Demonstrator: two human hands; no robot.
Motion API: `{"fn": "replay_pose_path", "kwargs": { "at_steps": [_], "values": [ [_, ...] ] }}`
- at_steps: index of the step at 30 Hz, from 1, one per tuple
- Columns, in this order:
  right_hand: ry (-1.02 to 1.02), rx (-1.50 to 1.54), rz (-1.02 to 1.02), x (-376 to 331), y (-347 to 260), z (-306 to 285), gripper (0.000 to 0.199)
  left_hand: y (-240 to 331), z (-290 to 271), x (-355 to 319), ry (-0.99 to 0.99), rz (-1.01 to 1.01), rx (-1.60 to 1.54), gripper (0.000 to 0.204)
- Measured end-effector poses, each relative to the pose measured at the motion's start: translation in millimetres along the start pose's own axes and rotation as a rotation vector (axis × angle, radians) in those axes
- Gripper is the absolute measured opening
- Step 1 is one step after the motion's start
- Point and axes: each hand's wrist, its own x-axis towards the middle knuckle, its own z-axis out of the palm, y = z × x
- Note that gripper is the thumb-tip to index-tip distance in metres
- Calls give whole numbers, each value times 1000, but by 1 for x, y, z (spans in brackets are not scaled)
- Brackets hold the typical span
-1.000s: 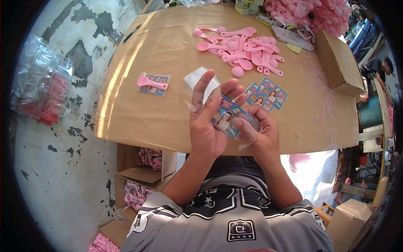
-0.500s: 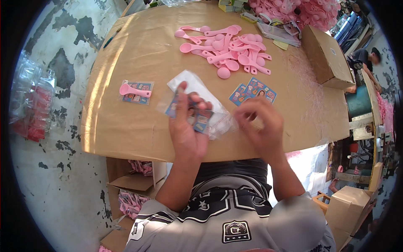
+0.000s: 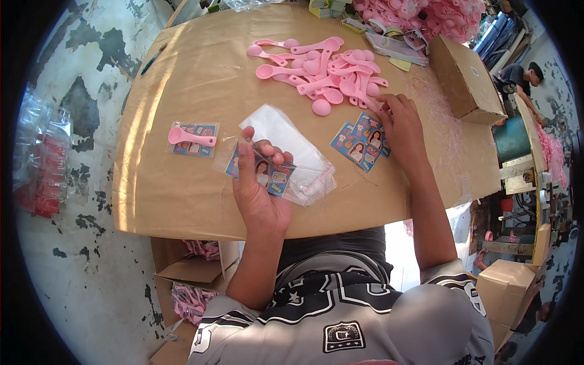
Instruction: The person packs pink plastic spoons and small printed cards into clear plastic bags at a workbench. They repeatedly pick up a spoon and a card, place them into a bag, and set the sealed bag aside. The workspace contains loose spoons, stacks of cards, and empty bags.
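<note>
My left hand [image 3: 260, 191] is closed around a clear plastic bag with a blue printed card [image 3: 274, 180] in it. Under that hand lies a stack of clear plastic bags [image 3: 286, 137]. At the near right edge of a pile of pink measuring spoons [image 3: 316, 68], my right hand [image 3: 401, 125] has its thumb and fingertips on the handle end of one spoon [image 3: 365, 97]. Part of that handle is hidden by the fingers. Several blue printed cards [image 3: 359, 143] lie just left of my right wrist. Farther left, a pink spoon [image 3: 191, 137] rests on a bagged card [image 3: 199, 147].
Brown paper covers the table [image 3: 176, 201]. A cardboard box [image 3: 467, 82] stands at the right edge, with a clear plastic tray [image 3: 396, 48] beside it. Behind is a heap of bagged pink spoons [image 3: 447, 18]. Another person [image 3: 517, 82] works at far right.
My right hand has moved away from the left hand, up and right to the spoon pile. My left hand still holds the bagged card, having shifted slightly left and down.
</note>
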Motion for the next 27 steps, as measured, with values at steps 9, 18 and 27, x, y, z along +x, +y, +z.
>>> {"fn": "replay_pose_path", "kwargs": {
  "at_steps": [9, 18, 27],
  "values": [
    [13, 370, 208, -8, -11, -21, 17, 3, 0, 2, 15, 109, 43, 44],
    [-315, 1086, 411, -86, -44, -65, 21, 19, 14, 12, 50, 366, 95, 50],
    [-407, 1226, 417, -92, -76, -48, 20, -10, 31, 0, -11, 199, 174, 51]
  ]
}}
